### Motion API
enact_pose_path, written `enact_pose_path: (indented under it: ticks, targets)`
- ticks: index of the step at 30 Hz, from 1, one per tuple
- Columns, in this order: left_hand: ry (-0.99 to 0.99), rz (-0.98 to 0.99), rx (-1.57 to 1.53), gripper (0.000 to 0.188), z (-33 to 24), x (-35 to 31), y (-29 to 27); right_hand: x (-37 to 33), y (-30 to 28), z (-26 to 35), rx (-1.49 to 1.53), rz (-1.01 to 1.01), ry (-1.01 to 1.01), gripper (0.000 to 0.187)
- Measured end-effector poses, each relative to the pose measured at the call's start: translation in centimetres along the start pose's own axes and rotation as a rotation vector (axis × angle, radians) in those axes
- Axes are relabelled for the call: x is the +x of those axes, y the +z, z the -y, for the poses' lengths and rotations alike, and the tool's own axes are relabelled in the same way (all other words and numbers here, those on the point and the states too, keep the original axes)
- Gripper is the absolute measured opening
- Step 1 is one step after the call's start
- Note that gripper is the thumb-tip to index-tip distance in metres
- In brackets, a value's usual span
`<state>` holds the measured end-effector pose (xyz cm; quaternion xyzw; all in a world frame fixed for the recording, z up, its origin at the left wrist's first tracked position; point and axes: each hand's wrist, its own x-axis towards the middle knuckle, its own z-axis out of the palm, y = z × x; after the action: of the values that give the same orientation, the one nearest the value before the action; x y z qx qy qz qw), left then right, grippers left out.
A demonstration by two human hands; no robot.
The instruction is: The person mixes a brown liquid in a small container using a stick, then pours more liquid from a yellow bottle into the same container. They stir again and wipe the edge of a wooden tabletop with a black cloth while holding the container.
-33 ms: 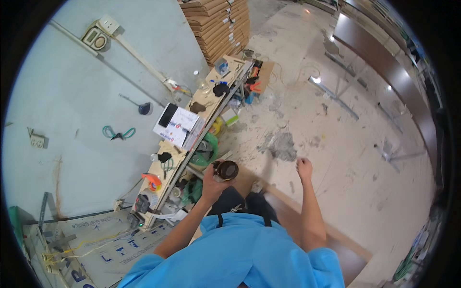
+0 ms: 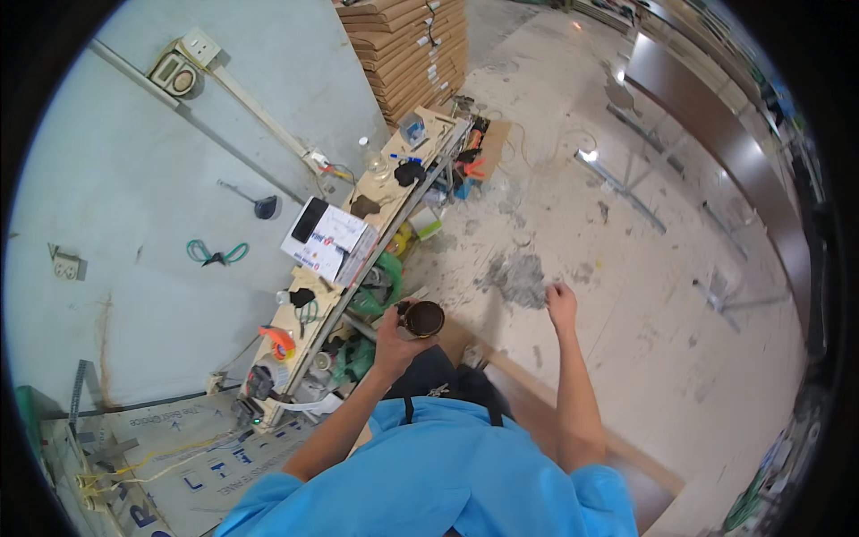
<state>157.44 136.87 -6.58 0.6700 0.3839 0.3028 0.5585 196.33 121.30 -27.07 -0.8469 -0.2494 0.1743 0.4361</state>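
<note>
In front of my body, my left hand (image 2: 400, 346) is wrapped round a dark brown, round, cup-like container (image 2: 424, 319). Its round top faces up, and the inside looks dark. Out to the right, my right hand (image 2: 561, 307) is raised over the pale floor with its fingers curled together. Whether anything small is pinched in them cannot be made out. The two hands are well apart.
A narrow wooden bench (image 2: 386, 200) runs along the left wall, bearing a white box (image 2: 329, 240), a clear bottle (image 2: 371, 157) and an orange tape dispenser (image 2: 279, 340). Flat cardboard (image 2: 407, 55) is stacked behind. A long brown panel (image 2: 716, 116) and metal legs (image 2: 622, 190) stand right.
My right hand has shifted slightly left and up. My left hand still holds the dark container, whose opening now shows a little darker. The view has moved a little.
</note>
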Motion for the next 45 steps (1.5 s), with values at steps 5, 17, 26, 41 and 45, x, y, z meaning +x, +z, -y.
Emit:
enact_pose_path:
  ticks: [5,17,26,41,45]
  targets:
    - [-0.011,-0.04,0.117,0.071,-0.9,13.5,4.9,15.4,2.0,19.6,-0.081,0.164,-0.254,0.027]
    - [-0.057,-0.211,0.098,0.065,0.8,43.8,12.3,48.3,15.7,22.6,-0.758,0.588,-0.667,0.031]
    - [-0.328,-0.481,0.107,0.068,2.7,55.2,19.1,71.7,41.2,18.6,-1.172,0.788,-1.081,0.039]
    - [-0.451,-0.754,0.191,0.071,-2.9,69.9,34.5,88.5,34.9,12.4,-0.827,1.324,-0.524,0.034]
    - [-0.324,-0.745,0.305,0.07,-4.9,72.1,35.0,94.1,24.9,18.9,-0.437,1.398,0.028,0.03]
